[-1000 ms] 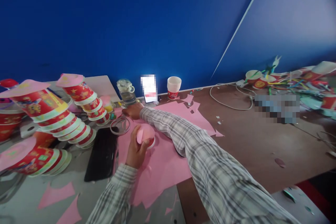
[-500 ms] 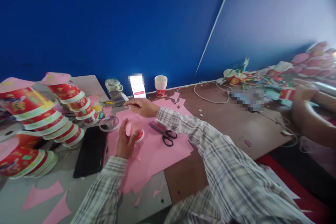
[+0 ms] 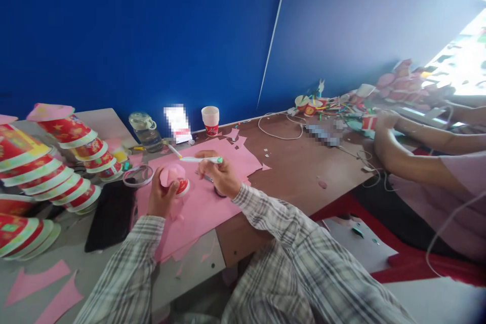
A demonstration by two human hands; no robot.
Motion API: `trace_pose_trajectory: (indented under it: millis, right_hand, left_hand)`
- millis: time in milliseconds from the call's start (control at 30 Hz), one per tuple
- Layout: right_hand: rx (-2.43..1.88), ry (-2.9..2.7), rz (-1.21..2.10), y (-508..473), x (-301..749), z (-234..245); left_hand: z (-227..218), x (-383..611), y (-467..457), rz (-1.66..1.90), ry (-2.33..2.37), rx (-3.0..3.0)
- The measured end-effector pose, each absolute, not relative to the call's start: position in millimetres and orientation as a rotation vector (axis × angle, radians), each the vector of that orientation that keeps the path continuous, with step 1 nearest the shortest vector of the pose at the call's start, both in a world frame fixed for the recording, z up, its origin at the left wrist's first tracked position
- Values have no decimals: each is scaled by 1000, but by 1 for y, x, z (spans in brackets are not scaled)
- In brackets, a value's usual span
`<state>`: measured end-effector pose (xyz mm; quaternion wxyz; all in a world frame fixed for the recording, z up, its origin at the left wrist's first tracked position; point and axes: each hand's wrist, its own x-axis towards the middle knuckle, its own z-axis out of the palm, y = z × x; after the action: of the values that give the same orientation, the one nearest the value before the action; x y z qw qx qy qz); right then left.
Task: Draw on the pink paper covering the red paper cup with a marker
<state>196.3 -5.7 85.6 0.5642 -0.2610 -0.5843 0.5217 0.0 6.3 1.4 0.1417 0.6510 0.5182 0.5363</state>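
Left of center in the frame, your left hand (image 3: 161, 196) grasps the pink-topped cup (image 3: 177, 176) over pink paper (image 3: 193, 215), presumably steadying it, while your right hand (image 3: 222, 174) pinches a white pen (image 3: 200, 160).

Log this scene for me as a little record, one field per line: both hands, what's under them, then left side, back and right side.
Left hand: holds a red cup with a pink paper piece over it
Right hand: holds a white pen with a green end
Under the hands: pink sheets
Left side: black phone; cup stacks
Back, by the blue wall: clear jar; lit screen; upright paper cup
Right side: another person's arms
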Motion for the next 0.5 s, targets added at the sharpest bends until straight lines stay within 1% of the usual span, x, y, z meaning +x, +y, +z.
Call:
trace_pose_trajectory:
  millis: [100,333,500]
  right_hand:
    - [-614,-1428,1145,-9,184,78]
    - [-817,-1633,839,-17,173,56]
    - [-823,-1735,695,-16,174,45]
  left_hand:
    - [2,2,5,1558,1501,1868]
    - [0,4,7,1603,1531,1871]
    - [-3,3,7,1569,1610,1900]
